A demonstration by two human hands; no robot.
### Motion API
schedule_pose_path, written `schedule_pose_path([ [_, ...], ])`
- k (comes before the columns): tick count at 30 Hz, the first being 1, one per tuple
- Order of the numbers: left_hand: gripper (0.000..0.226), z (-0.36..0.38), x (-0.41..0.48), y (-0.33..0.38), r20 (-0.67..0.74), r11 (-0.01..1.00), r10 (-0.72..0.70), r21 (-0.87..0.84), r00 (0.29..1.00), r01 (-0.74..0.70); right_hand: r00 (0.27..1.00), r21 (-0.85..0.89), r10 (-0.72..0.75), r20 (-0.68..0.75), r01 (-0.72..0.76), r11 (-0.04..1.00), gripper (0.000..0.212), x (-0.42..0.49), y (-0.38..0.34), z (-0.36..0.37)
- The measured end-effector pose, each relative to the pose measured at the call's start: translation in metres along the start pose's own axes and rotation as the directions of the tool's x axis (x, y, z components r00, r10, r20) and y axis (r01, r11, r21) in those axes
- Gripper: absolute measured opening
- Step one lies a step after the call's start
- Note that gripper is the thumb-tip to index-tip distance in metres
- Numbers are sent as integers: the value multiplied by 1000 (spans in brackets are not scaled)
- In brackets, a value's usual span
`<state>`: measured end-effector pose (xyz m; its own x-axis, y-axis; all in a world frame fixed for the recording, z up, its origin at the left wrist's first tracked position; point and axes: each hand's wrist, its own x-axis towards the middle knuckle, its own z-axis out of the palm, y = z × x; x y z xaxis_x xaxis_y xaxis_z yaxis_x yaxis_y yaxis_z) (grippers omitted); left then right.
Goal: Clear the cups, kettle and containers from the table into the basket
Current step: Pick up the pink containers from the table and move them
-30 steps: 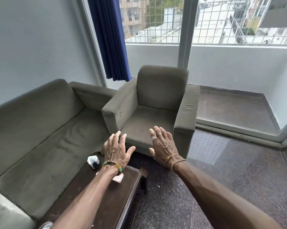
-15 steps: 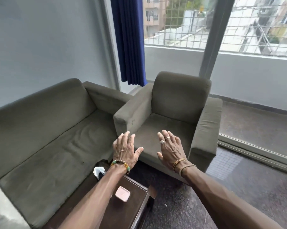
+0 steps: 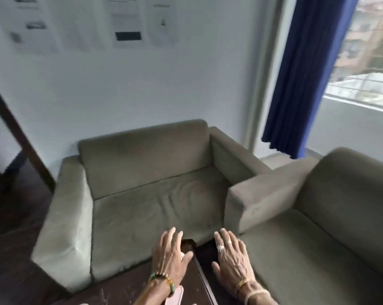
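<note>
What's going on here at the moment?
A person holds both hands out, fingers spread, gripping nothing. The left hand hovers over the far end of a dark wooden table, and the right hand is just past its edge. A flat pink item lies under the left wrist. No cup, kettle or basket is in view.

Grey-green sofa [image 3: 146,194] against wall [image 3: 186,84]; matching armchair [image 3: 318,216] beside; blue curtain [image 3: 307,73]; papers [image 3: 124,20] above.
</note>
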<state>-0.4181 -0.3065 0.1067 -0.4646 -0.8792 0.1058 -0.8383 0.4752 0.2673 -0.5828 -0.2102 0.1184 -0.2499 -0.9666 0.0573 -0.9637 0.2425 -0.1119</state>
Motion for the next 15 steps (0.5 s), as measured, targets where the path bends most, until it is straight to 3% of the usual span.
schedule_pose_path([
  [3, 74, 17, -4, -20, -7, 1000, -18, -19, 1000, 18, 994, 75, -54, 93, 47, 996, 95, 22, -7, 26],
  [7, 83, 51, -17, -37, 35, 986, -164, 13, 986, 164, 979, 85, -139, 151, 127, 988, 94, 40, -7, 62],
  [11, 75, 93, -51, -52, 184, 929, -368, 29, 911, 370, 947, -5, -202, 248, 210, 978, 94, 39, -11, 104],
  [15, 68, 153, -76, -76, 239, 896, -438, 34, 867, 443, 892, 84, -235, 386, 219, 972, 85, 33, -12, 170],
])
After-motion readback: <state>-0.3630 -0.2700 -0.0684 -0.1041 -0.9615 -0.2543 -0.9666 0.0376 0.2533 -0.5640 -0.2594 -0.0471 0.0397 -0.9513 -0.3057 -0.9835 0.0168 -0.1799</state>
